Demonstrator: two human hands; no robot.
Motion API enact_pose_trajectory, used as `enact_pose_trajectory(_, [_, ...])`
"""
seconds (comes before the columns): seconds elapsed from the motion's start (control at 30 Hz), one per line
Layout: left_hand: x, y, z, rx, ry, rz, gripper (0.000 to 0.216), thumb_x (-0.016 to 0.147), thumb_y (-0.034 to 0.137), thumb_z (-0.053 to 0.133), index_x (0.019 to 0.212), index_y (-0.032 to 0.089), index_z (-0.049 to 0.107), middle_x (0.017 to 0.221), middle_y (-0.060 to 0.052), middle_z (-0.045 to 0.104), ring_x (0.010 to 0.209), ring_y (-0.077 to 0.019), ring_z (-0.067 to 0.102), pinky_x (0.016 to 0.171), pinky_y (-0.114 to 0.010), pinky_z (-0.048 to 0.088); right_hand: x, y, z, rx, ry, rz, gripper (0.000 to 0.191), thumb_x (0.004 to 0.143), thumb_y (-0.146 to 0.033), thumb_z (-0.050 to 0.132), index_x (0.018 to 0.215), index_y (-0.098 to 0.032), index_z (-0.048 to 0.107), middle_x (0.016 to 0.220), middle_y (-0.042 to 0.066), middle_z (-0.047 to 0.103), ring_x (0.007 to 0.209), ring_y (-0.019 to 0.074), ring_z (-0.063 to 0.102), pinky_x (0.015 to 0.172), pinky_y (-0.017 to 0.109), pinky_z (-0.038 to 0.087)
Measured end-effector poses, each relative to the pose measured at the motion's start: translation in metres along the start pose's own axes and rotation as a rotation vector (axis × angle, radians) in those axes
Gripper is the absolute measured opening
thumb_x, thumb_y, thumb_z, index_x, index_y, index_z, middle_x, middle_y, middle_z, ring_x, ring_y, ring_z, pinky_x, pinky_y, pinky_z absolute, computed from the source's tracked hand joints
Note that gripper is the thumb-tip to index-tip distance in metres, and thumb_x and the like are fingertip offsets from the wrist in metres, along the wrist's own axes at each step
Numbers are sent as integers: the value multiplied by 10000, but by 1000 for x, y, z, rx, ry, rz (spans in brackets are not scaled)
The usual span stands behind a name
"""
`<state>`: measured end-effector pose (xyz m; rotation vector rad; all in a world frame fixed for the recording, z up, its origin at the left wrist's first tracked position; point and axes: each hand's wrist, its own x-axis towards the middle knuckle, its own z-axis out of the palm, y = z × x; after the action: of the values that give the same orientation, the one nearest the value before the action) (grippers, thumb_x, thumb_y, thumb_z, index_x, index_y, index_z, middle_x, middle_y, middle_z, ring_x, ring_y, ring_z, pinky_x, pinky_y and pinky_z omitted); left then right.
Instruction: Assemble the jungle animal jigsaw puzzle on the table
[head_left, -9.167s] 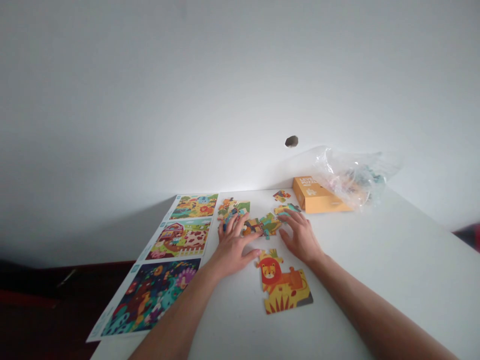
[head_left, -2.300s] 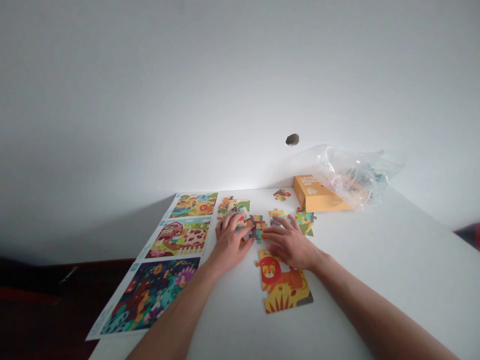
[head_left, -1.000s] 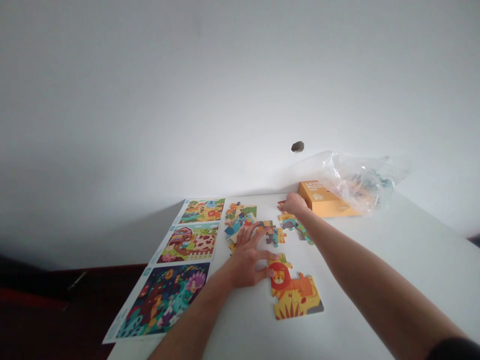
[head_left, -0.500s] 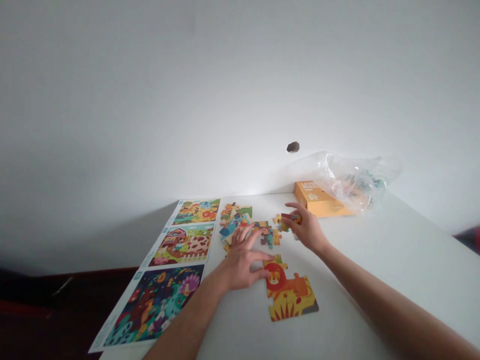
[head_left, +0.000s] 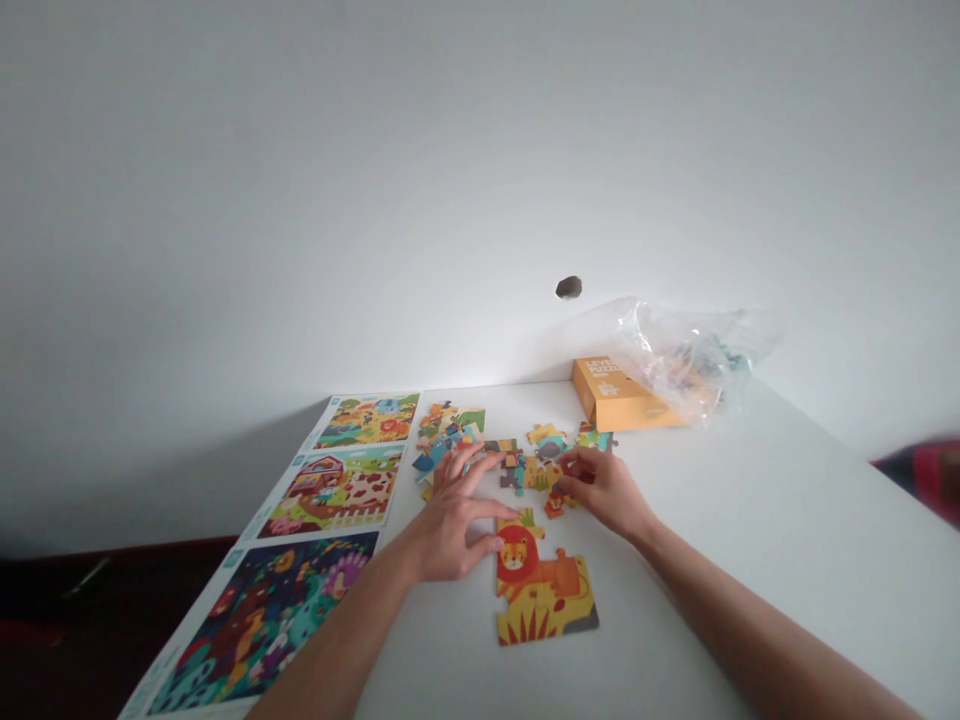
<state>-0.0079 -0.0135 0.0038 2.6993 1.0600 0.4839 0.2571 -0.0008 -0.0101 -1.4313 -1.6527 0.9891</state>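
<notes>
My left hand (head_left: 450,525) lies with its fingers spread on the white table. Its thumb and forefinger touch the left edge of the joined lion section of a jigsaw (head_left: 546,585). The other fingers reach over a heap of loose puzzle pieces (head_left: 444,445), hiding part of it. Just beyond the lion, my right hand (head_left: 604,490) pinches a small puzzle piece (head_left: 554,502) with red and orange on it; the fingers cover part of this piece. More loose pieces, one with a grey shape (head_left: 551,447), lie beyond the right fingertips.
A printed sheet (head_left: 259,537) with three colourful pictures runs along the table's left side. At the back right, a yellow puzzle box (head_left: 630,408) stands against the wall, partly under a clear plastic bag (head_left: 667,350). A dark hole (head_left: 568,287) is in the wall.
My right hand has come nearer with a puzzle piece, from beside the box to just beyond the lion section. The left hand keeps its place there. The view has swung slightly right.
</notes>
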Motion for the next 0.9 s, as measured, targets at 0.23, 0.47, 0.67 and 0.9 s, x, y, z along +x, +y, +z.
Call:
enact_pose_trajectory(0.23, [-1, 1, 0, -1, -2, -19, 316, 732, 267, 720, 1043, 315, 738, 1543, -32, 298, 1428, -407, 148, 1141, -665, 106, -6, -9, -5, 213, -379, 160, 317, 733, -263, 666, 1017, -158, 577, 618, -44, 597, 429, 123, 565, 371, 213, 429])
enact_pose_trajectory(0.47, [-1, 5, -3, -11, 8, 22, 374, 721, 182, 672, 1070, 306, 722, 1563, 10, 298, 1441, -383, 130, 1164, -644, 84, -11, -11, -6, 50, -498, 202, 232, 707, -187, 671, 917, -160, 576, 654, -48, 604, 350, 75, 508, 275, 164, 332])
enact_pose_trajectory(0.67, [1, 15, -8, -56, -76, 85, 521, 722, 54, 559, 1156, 313, 689, 1497, 20, 436, 1458, -362, 140, 1163, -654, 127, -10, -11, -11, 47, -491, 292, 199, 692, -143, 653, 847, -171, 532, 556, -82, 557, 294, 57, 435, 265, 159, 275])
enact_pose_trajectory(0.9, [1, 11, 6, -241, -119, 189, 547, 760, 29, 461, 1225, 240, 657, 1389, -39, 560, 1357, -253, 425, 1144, -448, 363, -11, -11, -8, 83, -474, 329, 273, 683, -139, 641, 909, -195, 498, 505, -117, 508, 298, 55, 406, 291, 157, 257])
